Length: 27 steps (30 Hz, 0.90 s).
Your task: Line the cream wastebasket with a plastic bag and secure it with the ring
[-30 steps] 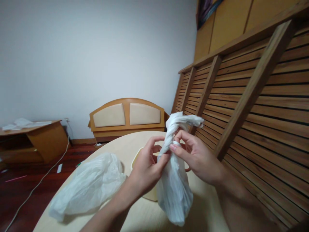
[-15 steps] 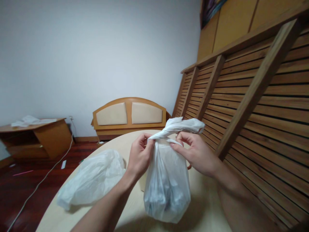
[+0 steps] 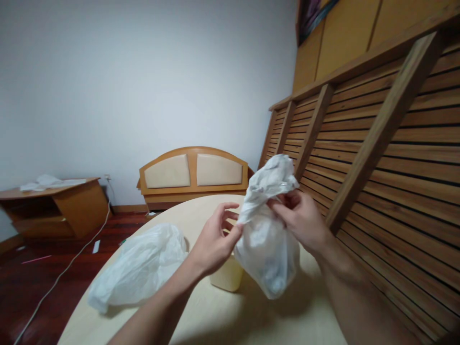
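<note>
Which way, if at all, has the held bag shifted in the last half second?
Yes: judged against the headboard, the held bag's body hangs higher and farther right in view.

soft, dim light; shadow on table (image 3: 201, 318)

White, greying along the creases, on the right bag (image 3: 268, 249); a milkier, faintly greenish white on the left bag (image 3: 140, 263). Pale yellow on the tub (image 3: 226, 279). Light cream-beige across the counter (image 3: 201, 311). Dark reddish brown on the floor (image 3: 21, 282), off-white along the cord (image 3: 53, 287). Orange-tan on the headboard (image 3: 193, 172), cream in both panels (image 3: 167, 171). Brown, ruled with dark stripes, on the slats (image 3: 413, 148). Pale blue-grey, plain, on the wall (image 3: 143, 81); ochre on the cupboard (image 3: 345, 38).
</note>
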Each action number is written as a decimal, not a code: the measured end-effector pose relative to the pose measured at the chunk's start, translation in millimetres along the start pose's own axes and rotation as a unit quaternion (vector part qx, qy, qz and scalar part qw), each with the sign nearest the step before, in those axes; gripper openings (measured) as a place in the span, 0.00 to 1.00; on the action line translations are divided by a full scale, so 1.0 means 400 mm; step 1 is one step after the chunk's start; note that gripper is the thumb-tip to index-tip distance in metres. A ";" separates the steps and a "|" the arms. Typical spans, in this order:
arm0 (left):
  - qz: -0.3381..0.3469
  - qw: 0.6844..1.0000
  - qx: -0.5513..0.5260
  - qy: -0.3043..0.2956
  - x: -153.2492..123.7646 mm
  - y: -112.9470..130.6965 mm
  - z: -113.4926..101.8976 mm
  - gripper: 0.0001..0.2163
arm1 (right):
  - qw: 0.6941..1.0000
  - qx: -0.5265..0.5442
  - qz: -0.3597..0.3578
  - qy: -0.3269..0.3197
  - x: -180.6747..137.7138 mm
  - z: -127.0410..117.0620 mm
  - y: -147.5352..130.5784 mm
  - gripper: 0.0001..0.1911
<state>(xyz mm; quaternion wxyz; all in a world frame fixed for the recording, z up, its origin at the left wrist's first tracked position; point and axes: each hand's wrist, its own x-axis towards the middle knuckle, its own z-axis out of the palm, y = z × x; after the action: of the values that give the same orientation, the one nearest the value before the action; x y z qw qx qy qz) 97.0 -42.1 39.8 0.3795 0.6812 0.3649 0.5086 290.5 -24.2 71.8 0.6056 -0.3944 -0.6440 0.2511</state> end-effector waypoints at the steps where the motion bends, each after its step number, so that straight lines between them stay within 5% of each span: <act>1: 0.013 1.000 0.017 -0.004 -0.008 0.005 0.009 0.25 | 0.999 -0.018 -0.011 -0.026 -0.005 0.004 -0.005 0.19; 3: 0.031 0.999 0.043 0.009 -0.014 0.003 0.023 0.32 | 0.996 -0.039 -0.028 -0.071 -0.015 0.014 -0.016 0.19; 7: 0.040 0.995 -0.018 0.088 0.015 -0.032 0.014 0.25 | 0.992 -0.061 -0.025 -0.105 -0.025 0.024 -0.027 0.12; 13: -0.042 0.965 -0.183 0.182 0.062 -0.060 -0.033 0.24 | 0.996 -0.013 -0.011 -0.092 -0.011 0.009 -0.009 0.10; 21: -0.015 0.975 -0.177 0.135 0.044 -0.034 -0.021 0.34 | 0.989 0.053 0.000 -0.138 -0.010 0.009 -0.013 0.12; 27: 0.053 0.906 -0.238 0.347 0.083 -0.038 -0.116 0.21 | 0.996 0.091 0.023 -0.007 0.006 -0.060 -0.025 0.11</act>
<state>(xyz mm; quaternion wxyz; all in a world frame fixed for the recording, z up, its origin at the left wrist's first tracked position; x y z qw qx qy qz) 57.6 0.6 49.0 0.3523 0.3692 0.3050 0.8041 312.2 -31.5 84.8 0.6281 -0.3506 -0.6137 0.3254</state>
